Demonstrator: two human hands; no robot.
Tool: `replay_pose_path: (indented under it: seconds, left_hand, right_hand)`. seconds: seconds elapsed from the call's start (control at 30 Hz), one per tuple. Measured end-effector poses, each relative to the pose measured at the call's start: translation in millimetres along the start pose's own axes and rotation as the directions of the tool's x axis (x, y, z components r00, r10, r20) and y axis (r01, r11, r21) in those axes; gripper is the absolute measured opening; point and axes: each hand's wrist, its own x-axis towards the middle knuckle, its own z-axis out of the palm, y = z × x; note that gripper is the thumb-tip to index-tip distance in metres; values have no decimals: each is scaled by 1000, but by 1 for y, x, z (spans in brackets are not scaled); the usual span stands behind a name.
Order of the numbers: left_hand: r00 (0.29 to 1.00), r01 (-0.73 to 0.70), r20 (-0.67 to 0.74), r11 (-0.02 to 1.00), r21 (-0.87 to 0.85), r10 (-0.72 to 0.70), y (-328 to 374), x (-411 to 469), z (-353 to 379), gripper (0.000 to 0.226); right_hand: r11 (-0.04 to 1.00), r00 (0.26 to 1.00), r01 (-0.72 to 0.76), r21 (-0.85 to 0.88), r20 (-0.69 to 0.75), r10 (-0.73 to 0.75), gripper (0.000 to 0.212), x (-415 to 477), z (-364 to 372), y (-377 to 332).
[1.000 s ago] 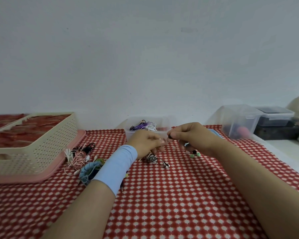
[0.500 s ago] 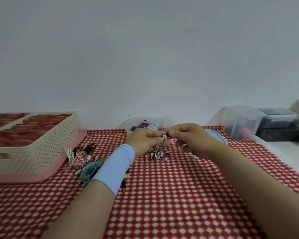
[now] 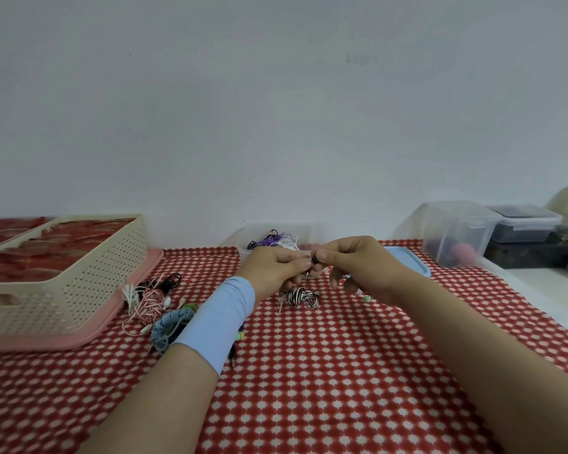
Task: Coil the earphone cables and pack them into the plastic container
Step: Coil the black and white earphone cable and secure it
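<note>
**While the Striped Coil Sits Low, Its Loose End Is Held Up by Both Hands**

Whereas one second earlier a loose end is recorded lying on the worktop [image 3: 309,371] beside the striped earphone coil [image 3: 300,296], that end is now found raised and pinched between both hands, with a thin lead running down to the coil. The coil is shifted slightly rightward and is seen low, below the hands; contact with the cloth cannot be confirmed. Winding is judged nearly finished, with the end still to be secured and packing not yet done. The left hand [image 3: 274,268] and right hand [image 3: 354,267] are held knuckles-up, thumbs meeting, fingers curled on the small dark end piece. The plastic container [image 3: 305,232], already holding purple and white cables, is noted just behind the hands.
</note>
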Motion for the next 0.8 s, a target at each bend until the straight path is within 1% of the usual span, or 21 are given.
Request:
replay_pose_path:
  seconds: [0.17, 0.23, 0.33, 0.4, 0.5, 0.6, 0.67, 0.8]
  left_hand:
    - [1000, 5, 20, 998, -63, -3, 0, -2, 2, 16]
    - [1000, -7, 10, 1000, -20, 8, 2, -2, 1, 13]
    - [999, -38, -12, 996, 81, 40, 3, -2, -1, 9]
    - [998, -54, -12, 992, 111, 56, 4, -3, 1, 10]
    - [999, -43, 2, 998, 51, 43, 3, -4, 3, 12]
    - [1000, -27, 10, 1000, -15, 27, 5, -3, 5, 11]
    - [1000, -27, -11, 998, -51, 27, 8, -4, 6, 11]
    - [999, -11, -46, 1000, -19, 10, 8, -4, 5, 9]
  right_hand:
    - [1000, 1000, 19, 10, 3, -19, 15, -1, 1, 0]
    - [1000, 1000, 9, 18, 7, -9, 16, -2, 2, 0]
    - [1000, 1000, -2, -17, 24, 3, 16, -2, 2, 0]
    - [999, 1000, -9, -38, 23, 10, 16, -2, 0, 0]
    - [999, 999, -28, -23, 34, 29, 18, -2, -2, 1]
    - [997, 998, -49, 64, 49, 46, 15, -1, -3, 0]
    - [993, 999, -39, 107, 34, 36, 17, -2, -3, -2]
    - [997, 1000, 0, 72, 5, -1, 14, -5, -2, -5]
